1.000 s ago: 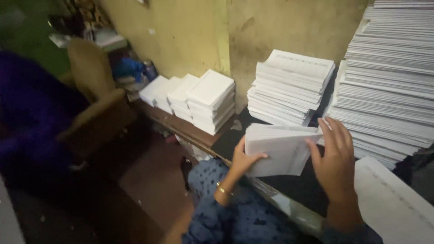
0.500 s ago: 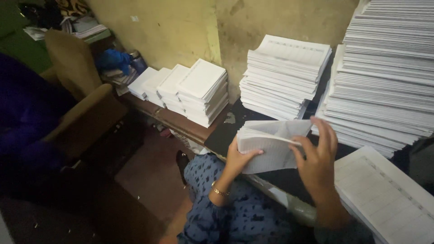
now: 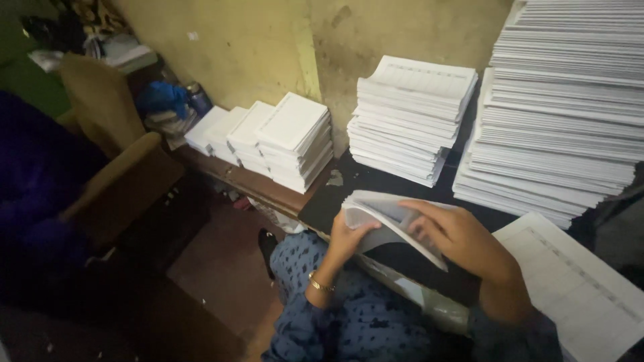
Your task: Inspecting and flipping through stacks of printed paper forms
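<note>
Paper bundle [image 3: 382,218] gripped, both hands' fingers [image 3: 429,224]

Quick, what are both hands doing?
Left hand: closed on the folded bundle of white paper sheets.
Right hand: pressing on the same bundle.

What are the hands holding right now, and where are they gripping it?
A bent bundle of white paper sheets. The left hand grips its folded left edge from below; the right hand presses on top, fingers spread across the sheets.

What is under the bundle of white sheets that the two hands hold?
Under the bundle of white sheets lies a dark tabletop. The left hand and right hand cover part of the bundle; the surface directly below is hidden.
</note>
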